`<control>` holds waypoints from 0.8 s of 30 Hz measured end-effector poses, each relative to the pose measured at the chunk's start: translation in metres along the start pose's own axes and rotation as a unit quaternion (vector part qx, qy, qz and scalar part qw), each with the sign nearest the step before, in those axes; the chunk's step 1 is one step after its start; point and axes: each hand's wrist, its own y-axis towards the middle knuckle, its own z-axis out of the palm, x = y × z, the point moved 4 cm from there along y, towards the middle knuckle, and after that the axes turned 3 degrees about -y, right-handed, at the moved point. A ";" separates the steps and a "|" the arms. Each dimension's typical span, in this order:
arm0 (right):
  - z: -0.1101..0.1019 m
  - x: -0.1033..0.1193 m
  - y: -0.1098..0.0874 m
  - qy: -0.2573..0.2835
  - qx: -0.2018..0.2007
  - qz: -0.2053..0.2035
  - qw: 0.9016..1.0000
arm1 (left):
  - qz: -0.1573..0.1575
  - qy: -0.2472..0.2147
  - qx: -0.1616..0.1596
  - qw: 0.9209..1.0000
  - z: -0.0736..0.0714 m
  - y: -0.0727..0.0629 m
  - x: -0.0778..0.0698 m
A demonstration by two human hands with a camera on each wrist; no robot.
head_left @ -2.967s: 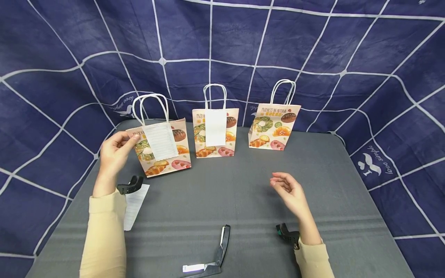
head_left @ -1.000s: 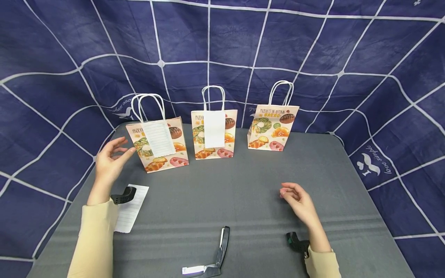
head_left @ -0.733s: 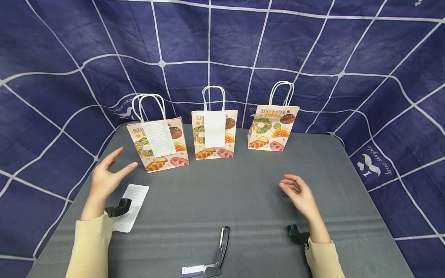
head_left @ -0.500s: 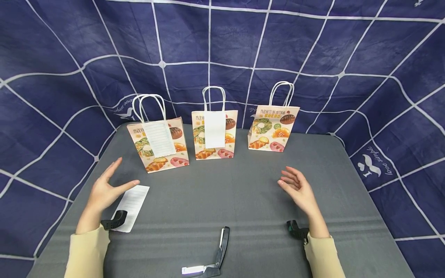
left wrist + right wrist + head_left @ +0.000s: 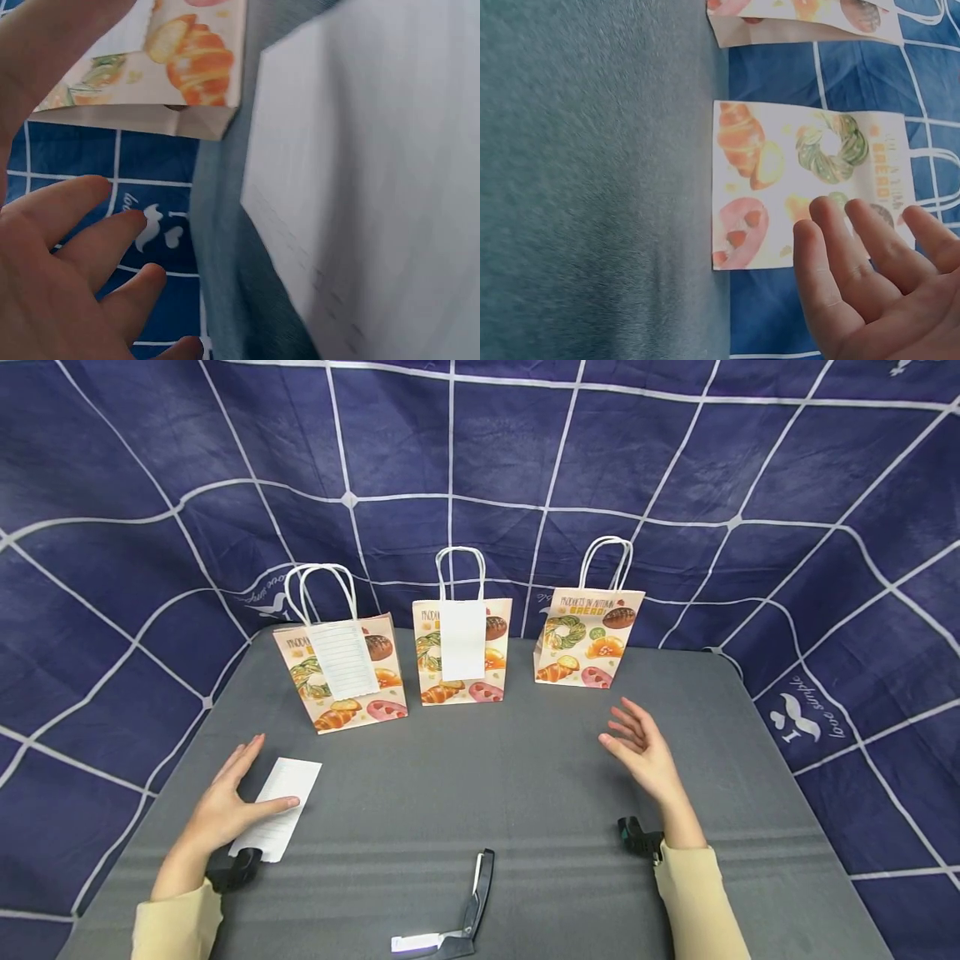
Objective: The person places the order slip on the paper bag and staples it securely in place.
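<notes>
In the head view my left hand (image 5: 220, 811) is spread above a loose slip of lined paper (image 5: 288, 781) on the left of the table, its thumb overlapping the slip. Behind it stands a paper gift bag (image 5: 386, 682) with bread prints and a lined slip (image 5: 347, 660) on its front. A second bag (image 5: 427, 672) in the middle bears a plain white slip (image 5: 463, 641). The third bag (image 5: 592, 639), on the right, has a bare printed front. My right hand (image 5: 647, 758) hovers in front of it, fingers loosely bent and holding nothing; the right wrist view shows that bag (image 5: 780, 172) beyond the fingers.
A long-arm black stapler (image 5: 474, 906) lies unfolded at the table's front edge, between the hands. The grey tabletop (image 5: 525, 785) ends at a dark blue cloth (image 5: 495, 443) with white grid lines, hanging behind and at both sides.
My left hand has let go of the left bag's edge and come back, spreading over the loose slip. The left bag has shifted slightly backward. My right hand has moved a little right and forward.
</notes>
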 end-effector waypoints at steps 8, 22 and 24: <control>-0.003 0.025 0.015 -0.006 -0.009 -0.001 1.000 | 0.005 0.018 0.016 1.000 0.007 -0.005 0.012; -0.013 0.022 0.053 -0.017 -0.075 0.017 0.997 | 0.027 0.036 0.022 0.999 0.014 -0.005 0.021; -0.014 0.021 0.060 -0.019 -0.086 0.017 0.996 | 0.032 0.042 0.021 0.998 0.015 -0.006 0.023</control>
